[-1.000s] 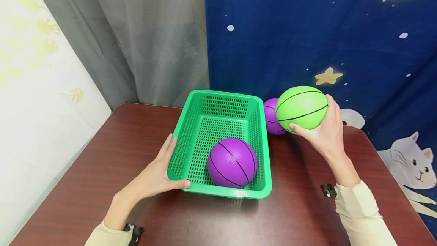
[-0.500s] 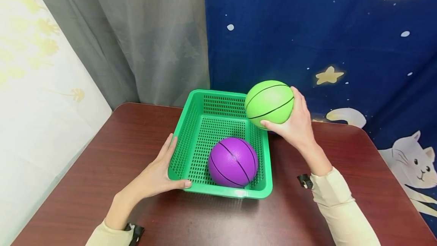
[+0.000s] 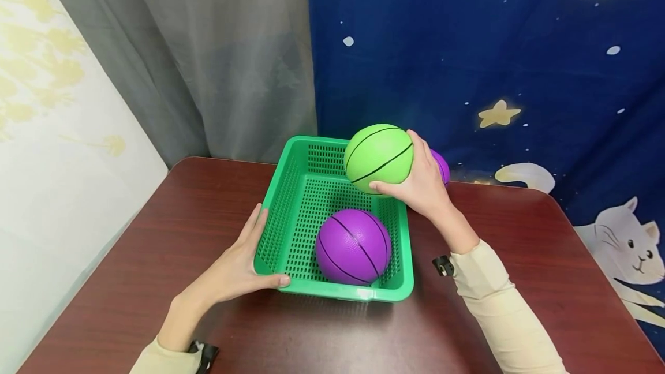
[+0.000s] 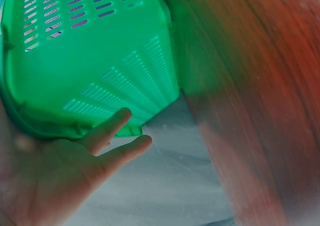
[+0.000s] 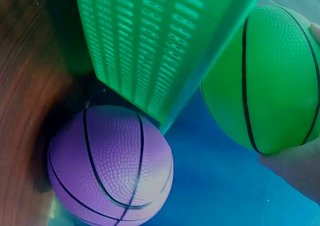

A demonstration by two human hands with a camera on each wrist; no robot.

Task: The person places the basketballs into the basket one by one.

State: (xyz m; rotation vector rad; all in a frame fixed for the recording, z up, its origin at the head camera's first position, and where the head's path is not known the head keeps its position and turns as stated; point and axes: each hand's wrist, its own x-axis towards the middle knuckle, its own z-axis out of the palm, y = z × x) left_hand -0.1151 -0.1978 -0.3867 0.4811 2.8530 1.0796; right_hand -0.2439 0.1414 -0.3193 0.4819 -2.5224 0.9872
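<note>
My right hand [image 3: 423, 183] grips a small green basketball [image 3: 378, 157] from its right side, thumb low on the ball and fingers over the far side. The ball is held over the back right part of a green plastic basket [image 3: 332, 288]. One purple basketball [image 3: 353, 247] rests inside the basket near the front right. My left hand [image 3: 234, 270] spreads over the basket's front left corner, thumb on the front rim. In the left wrist view its straight fingers [image 4: 127, 148] lie by the slotted outer wall.
A second purple basketball [image 5: 112, 166] sits on the table outside the basket's right side, partly hidden by my right hand in the head view. The dark red wooden table [image 3: 519, 247] ends at the back against grey and blue curtains [image 3: 441, 45].
My right hand has carried the green basketball leftward, from right of the basket to above its back right part. The left hand and basket have stayed in place.
</note>
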